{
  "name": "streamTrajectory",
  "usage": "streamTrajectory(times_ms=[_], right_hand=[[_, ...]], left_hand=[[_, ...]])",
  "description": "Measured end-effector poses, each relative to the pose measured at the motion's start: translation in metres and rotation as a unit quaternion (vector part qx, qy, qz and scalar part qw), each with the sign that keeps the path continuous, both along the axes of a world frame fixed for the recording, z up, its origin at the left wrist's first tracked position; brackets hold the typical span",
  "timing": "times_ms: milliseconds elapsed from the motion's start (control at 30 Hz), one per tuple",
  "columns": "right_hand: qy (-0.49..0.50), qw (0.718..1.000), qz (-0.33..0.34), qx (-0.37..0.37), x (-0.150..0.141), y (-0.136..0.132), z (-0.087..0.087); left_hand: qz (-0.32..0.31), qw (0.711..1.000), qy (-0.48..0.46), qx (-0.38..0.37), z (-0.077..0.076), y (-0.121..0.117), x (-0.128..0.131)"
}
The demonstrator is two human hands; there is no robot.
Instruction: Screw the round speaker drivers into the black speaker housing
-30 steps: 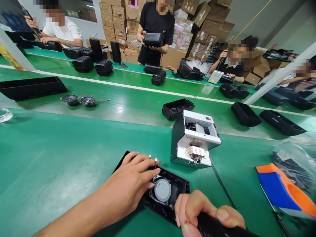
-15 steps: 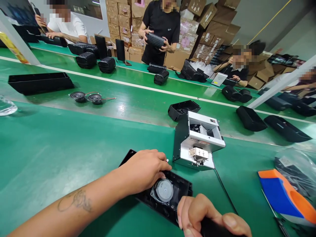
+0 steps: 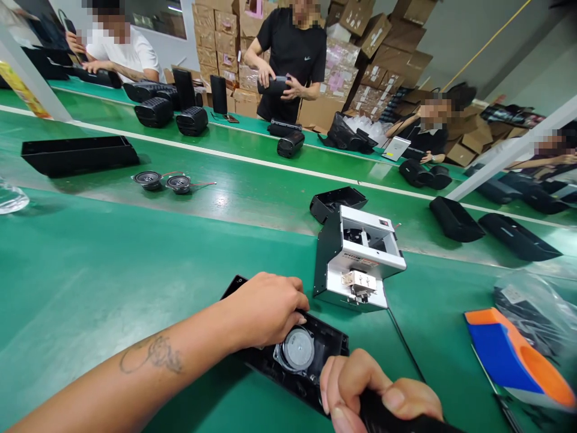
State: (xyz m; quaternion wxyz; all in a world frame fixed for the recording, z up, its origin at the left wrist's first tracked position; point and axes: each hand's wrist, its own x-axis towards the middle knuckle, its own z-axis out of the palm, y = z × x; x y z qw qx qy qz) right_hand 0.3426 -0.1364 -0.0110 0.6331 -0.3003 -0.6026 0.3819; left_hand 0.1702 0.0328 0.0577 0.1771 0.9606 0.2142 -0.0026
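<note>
Green matting covers our bench [image 3: 103, 264], and the landmark on it is the silver-and-white screw feeder [image 3: 356, 261] standing just past our hands. Just this side of that feeder lies the black speaker housing [image 3: 331, 343], open side up, with a round driver [image 3: 296, 349] seated in it. Our left hand [image 3: 265, 307] is pressed down on the housing's far-left part, fingers curled close together over it and pinning it to the mat; whether they pinch anything underneath we cannot tell. Our right hand [image 3: 374, 391] is at the housing's near-right edge, fist wrapped tight around a black tool handle [image 3: 392, 418] whose tip is hidden behind the knuckles. To our eye we're at the fastening stage, with the driver in its seat and the tool brought up beside it. The next move would call for a steady left hand and the tip lined up squarely on a mounting point at the driver's rim. Right of the feeder sit an orange-and-blue tool [image 3: 509, 349] and a clear plastic bag [image 3: 536, 300]. Beyond the feeder runs the conveyor belt [image 3: 252, 192], carrying an empty black shell [image 3: 337, 201] and two loose wired drivers [image 3: 164, 180] far off to its left. Farther still, other people handle black speakers in front of stacked cardboard boxes [image 3: 225, 24].
</note>
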Motion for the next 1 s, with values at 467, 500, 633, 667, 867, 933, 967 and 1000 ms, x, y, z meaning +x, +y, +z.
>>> streamTrajectory(times_ms=[467, 500, 633, 667, 867, 933, 967, 1000], right_hand=[[0.094, 0.935, -0.308, 0.150, 0.008, 0.029, 0.059], [0.073, 0.923, -0.339, 0.165, 0.015, 0.036, 0.067], [0.000, 0.903, -0.386, 0.191, 0.038, 0.065, 0.073], [-0.011, 0.900, -0.392, 0.189, 0.041, 0.071, 0.070], [-0.028, 0.908, -0.397, 0.129, 0.039, 0.078, 0.054], [-0.023, 0.912, -0.398, 0.102, 0.034, 0.074, 0.057], [-0.015, 0.916, -0.392, 0.086, 0.031, 0.072, 0.060], [-0.005, 0.922, -0.382, 0.070, 0.027, 0.069, 0.063]], left_hand=[[0.104, 0.990, 0.091, 0.003, -0.004, -0.005, -0.032], [0.131, 0.987, 0.091, -0.005, -0.007, -0.007, -0.040], [0.253, 0.965, 0.030, -0.055, -0.029, -0.016, -0.066], [0.275, 0.959, 0.008, -0.062, -0.036, -0.021, -0.070], [0.358, 0.920, -0.153, -0.051, -0.073, -0.061, -0.061], [0.392, 0.897, -0.198, -0.051, -0.078, -0.074, -0.050], [0.407, 0.887, -0.209, -0.059, -0.078, -0.079, -0.045], [0.417, 0.880, -0.213, -0.074, -0.078, -0.083, -0.041]])
